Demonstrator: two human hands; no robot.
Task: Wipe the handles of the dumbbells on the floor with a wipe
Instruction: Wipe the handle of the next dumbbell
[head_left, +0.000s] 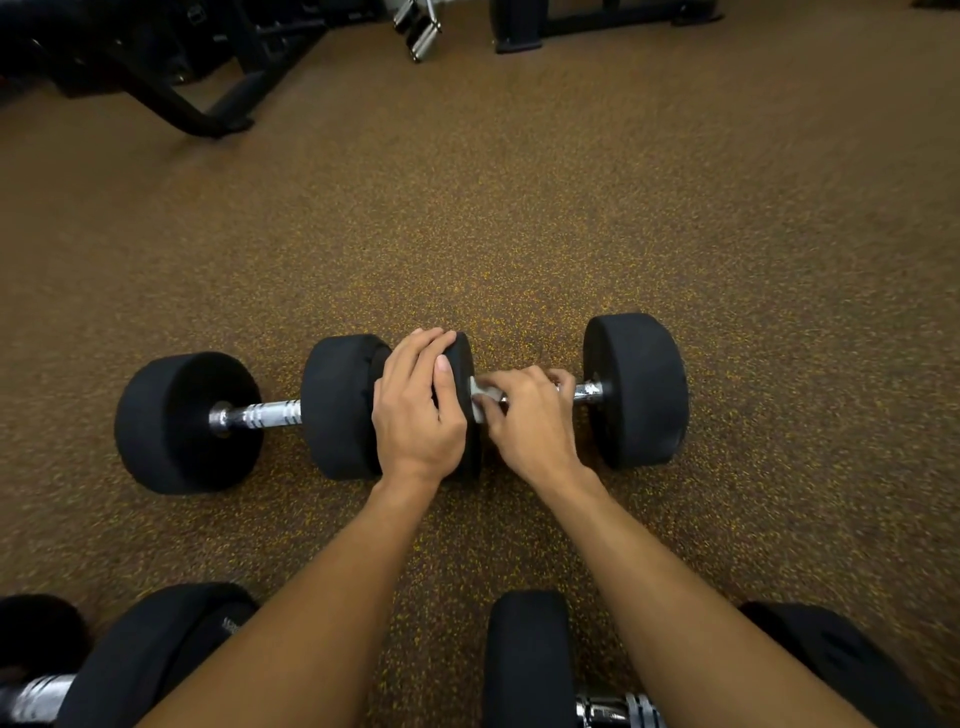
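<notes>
The right hand (530, 415) grips a white wipe (483, 397) round the handle (587, 389) of the right dumbbell (636, 389) on the floor (467, 208); the left hand (418, 410) lies flat, fingers relaxed, over its inner weight (462, 353).

Floor (467, 208): brown, yellow-flecked. Black machine frame (171, 98), 11 o'clock. Chrome attachment (418, 26), 12 o'clock. Black base (597, 28), 1 o'clock.

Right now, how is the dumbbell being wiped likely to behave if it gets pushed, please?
The dumbbell would probably roll: its heads look round, and the left hand rests on one as if steadying it. It is likely heavy, given those thick heads. The chrome handle under the wipe in the right hand may feel slick.
</notes>
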